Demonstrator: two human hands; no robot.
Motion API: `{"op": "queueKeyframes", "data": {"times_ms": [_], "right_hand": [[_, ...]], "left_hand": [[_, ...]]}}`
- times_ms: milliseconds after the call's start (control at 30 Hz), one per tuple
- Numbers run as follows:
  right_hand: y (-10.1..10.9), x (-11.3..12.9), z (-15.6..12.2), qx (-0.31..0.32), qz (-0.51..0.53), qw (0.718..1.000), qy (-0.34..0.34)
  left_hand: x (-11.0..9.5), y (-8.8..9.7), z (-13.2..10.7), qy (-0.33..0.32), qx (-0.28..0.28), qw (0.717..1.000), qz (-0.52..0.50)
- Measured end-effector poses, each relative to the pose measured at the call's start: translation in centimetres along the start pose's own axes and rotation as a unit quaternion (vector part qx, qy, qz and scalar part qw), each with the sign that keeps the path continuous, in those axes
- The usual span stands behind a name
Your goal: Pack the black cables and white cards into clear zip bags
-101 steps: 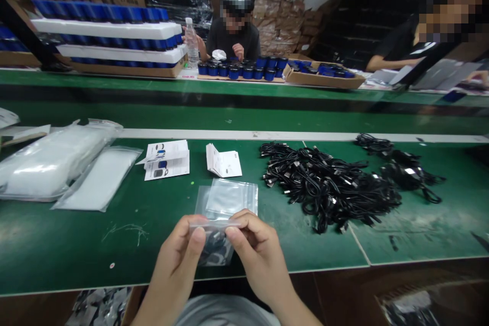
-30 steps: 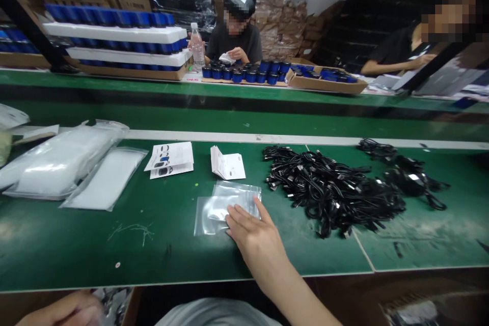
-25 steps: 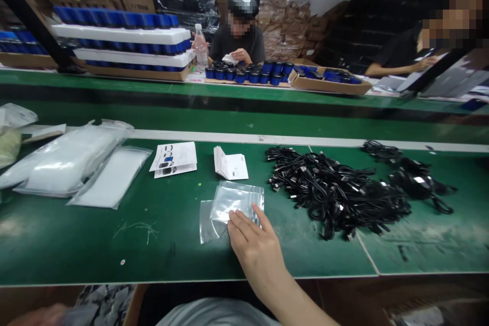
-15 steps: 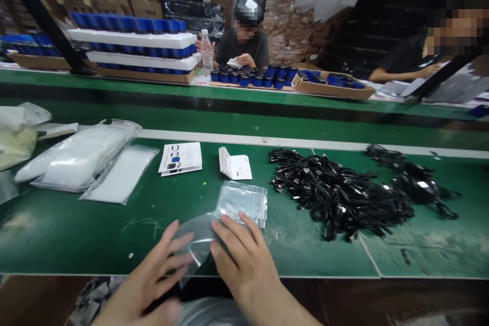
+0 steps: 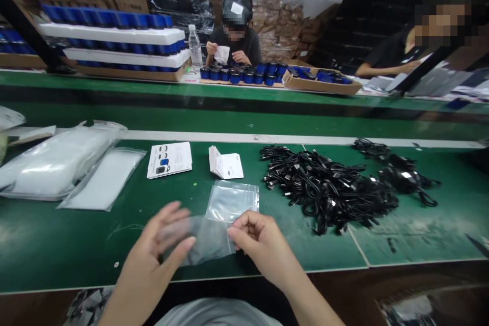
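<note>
A clear plastic zip bag (image 5: 212, 244) is held up just above the front edge of the bench. My right hand (image 5: 260, 244) pinches its right edge between thumb and fingers. My left hand (image 5: 162, 244) is at the bag's other end, thumb stretched out and apart from the fingers, which are blurred by motion; the film overlaps them. Behind the held bag, a small stack of clear zip bags (image 5: 233, 196) lies flat, partly covered by it and by my right hand.
Folded leaflets (image 5: 170, 159) and a second leaflet pile (image 5: 229, 165) lie farther back. Black cables (image 5: 317, 188) are heaped on the right, plastic-wrapped white packs (image 5: 57, 163) on the left. Across the raised shelf, two people sit near blue jars (image 5: 237, 76) and a water bottle (image 5: 194, 48).
My right hand has gone from spread over the bags to pinching one bag's edge. That bag has shifted right and straightened. My left hand has opened its thumb outward. The view has shifted slightly.
</note>
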State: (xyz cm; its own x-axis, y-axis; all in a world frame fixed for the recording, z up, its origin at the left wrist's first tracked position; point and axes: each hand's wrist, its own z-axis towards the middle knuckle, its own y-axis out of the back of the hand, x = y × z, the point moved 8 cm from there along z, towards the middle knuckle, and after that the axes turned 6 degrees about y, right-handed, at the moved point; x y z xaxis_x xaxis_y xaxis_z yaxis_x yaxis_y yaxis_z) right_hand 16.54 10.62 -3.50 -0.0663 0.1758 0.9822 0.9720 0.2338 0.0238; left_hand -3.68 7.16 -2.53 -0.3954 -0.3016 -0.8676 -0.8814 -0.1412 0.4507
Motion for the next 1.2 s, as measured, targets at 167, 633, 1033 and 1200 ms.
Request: {"op": "queueKeyframes", "data": {"times_ms": [167, 633, 1033, 1200], "right_hand": [[-1.7, -0.4, 0.4, 0.004, 0.054, 0.998, -0.017], [-3.8, -0.4, -0.1, 0.077, 0.09, 0.993, 0.001], [-2.8, 3.3, -1.8, 0.013, -0.198, 0.962, 0.188], [-3.7, 3.9, -3.0, -0.021, -0.294, 0.915, 0.276]], "left_hand": [[-3.9, 0.1, -1.9, -0.182, -0.087, 0.971, 0.126], [-2.4, -3.3, -0.8, -0.033, 0.089, 0.993, 0.066], [-4.0, -4.5, -0.6, -0.128, 0.094, 0.965, 0.206], [-3.7, -4.8, -0.7, -0.122, 0.095, 0.98, 0.128]]}}
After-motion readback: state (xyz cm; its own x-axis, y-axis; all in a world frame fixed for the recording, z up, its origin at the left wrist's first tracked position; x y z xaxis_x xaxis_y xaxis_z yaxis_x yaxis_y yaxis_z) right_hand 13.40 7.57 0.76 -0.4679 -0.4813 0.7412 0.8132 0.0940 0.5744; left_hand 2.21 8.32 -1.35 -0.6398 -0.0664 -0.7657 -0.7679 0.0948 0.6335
